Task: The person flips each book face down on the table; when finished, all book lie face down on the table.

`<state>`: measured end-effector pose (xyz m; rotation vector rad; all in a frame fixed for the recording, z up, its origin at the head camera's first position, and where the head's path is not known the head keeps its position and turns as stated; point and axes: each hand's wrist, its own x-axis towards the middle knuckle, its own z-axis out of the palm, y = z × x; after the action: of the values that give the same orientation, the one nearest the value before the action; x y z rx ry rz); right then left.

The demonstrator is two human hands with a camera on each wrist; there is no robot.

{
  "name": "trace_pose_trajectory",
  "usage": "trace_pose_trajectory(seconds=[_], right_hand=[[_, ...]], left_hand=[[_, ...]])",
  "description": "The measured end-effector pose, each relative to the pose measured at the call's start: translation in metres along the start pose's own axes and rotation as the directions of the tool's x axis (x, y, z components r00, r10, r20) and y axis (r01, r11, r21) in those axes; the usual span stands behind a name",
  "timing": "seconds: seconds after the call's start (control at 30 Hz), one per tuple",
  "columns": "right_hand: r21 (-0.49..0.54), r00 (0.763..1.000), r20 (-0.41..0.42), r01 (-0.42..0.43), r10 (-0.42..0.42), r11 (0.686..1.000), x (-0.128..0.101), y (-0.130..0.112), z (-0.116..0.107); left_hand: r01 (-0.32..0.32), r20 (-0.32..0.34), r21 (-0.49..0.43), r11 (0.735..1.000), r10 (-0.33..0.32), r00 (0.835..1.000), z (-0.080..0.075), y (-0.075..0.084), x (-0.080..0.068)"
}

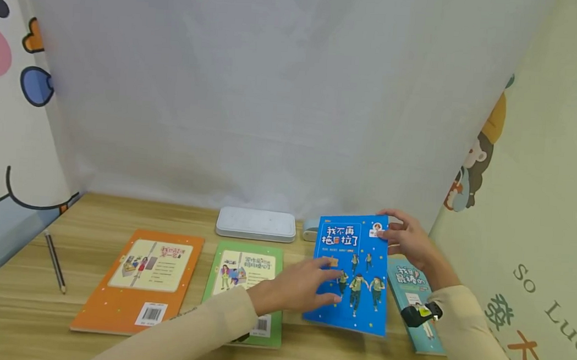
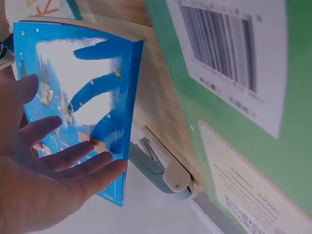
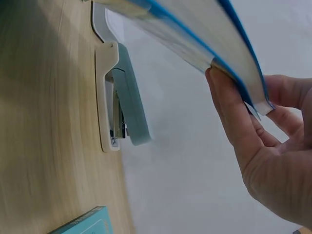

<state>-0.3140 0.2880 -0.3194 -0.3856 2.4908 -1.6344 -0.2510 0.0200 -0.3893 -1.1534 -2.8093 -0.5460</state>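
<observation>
A blue paperback book with cartoon children on its cover is held up, tilted, above the table. My right hand grips it by the upper right corner; in the right wrist view the thumb and fingers pinch the page edges and covers. My left hand is spread in front of the cover, its fingers extended. In the left wrist view those fingers lie close over the cover; whether they touch it I cannot tell. Partly under my right forearm lies a teal book.
To the left lie a green book, partly covered by my left arm, and an orange book, both back cover up. A pencil is at far left. By the back wall are a white case and a stapler.
</observation>
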Motion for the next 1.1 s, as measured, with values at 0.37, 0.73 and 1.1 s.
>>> trace_pose_trajectory(seconds=[0.37, 0.73, 1.1], right_hand=[[-0.053, 0.997, -0.073, -0.012, 0.008, 0.999, -0.004, -0.014, 0.003], [-0.087, 0.984, -0.173, -0.058, 0.043, 0.994, -0.006, -0.033, 0.014], [-0.062, 0.968, -0.223, -0.128, 0.111, 0.99, -0.004, -0.041, 0.02]], left_hand=[[-0.052, -0.066, -0.076, 0.996, 0.047, 0.997, -0.004, 0.018, 0.005], [-0.154, -0.157, -0.065, 0.986, 0.142, 0.977, 0.001, 0.034, 0.01], [-0.045, -0.091, -0.089, 0.995, 0.037, 0.995, 0.002, 0.047, 0.013]])
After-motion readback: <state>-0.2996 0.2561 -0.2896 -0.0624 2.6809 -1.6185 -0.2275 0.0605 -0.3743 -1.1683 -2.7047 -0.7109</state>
